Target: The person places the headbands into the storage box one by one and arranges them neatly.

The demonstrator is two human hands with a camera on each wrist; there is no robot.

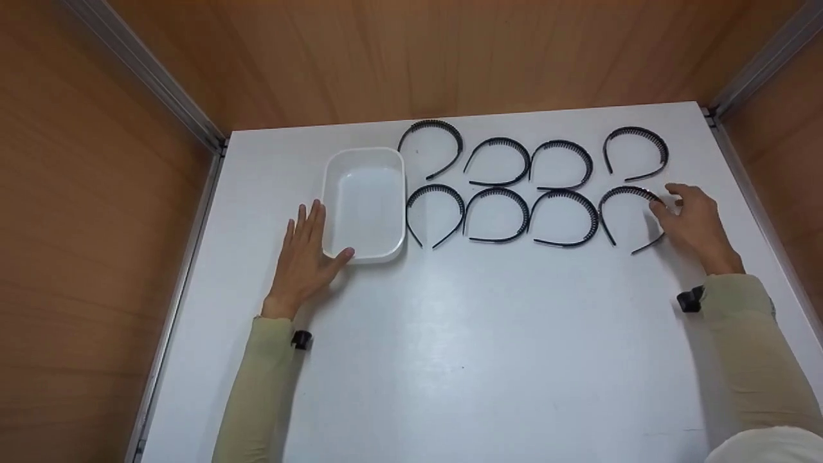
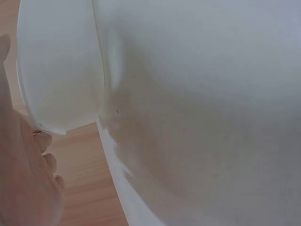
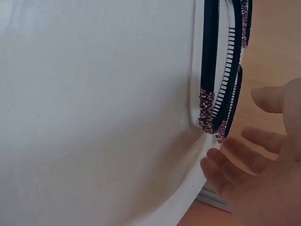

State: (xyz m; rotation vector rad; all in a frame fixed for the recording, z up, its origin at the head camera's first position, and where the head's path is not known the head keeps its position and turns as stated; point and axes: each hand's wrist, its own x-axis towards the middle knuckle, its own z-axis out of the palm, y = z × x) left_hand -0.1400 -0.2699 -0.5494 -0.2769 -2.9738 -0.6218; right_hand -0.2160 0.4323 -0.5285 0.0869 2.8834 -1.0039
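My left hand (image 1: 299, 267) rests against the left side of a white rectangular tray (image 1: 379, 258), its fingers straight and the thumb by the tray's near corner. The left wrist view shows the tray's side (image 2: 61, 61) beside that hand (image 2: 28, 179). At the right, my right hand (image 1: 697, 225) hovers by the nearest right black toothed headband (image 1: 625, 190), partly covering it in the head view. In the right wrist view, loosely bent fingers (image 3: 249, 155) are spread apart with nothing between them. Glittery beads show on the headband's (image 3: 209, 52) outer side.
Several more black headbands (image 1: 564, 193) lie in two rows right of the tray, toward the table's back edge. The white table (image 1: 463, 334) is bounded by wooden panels (image 1: 411, 58) at the back and sides. A pale rounded object (image 1: 768, 445) shows at the lower right.
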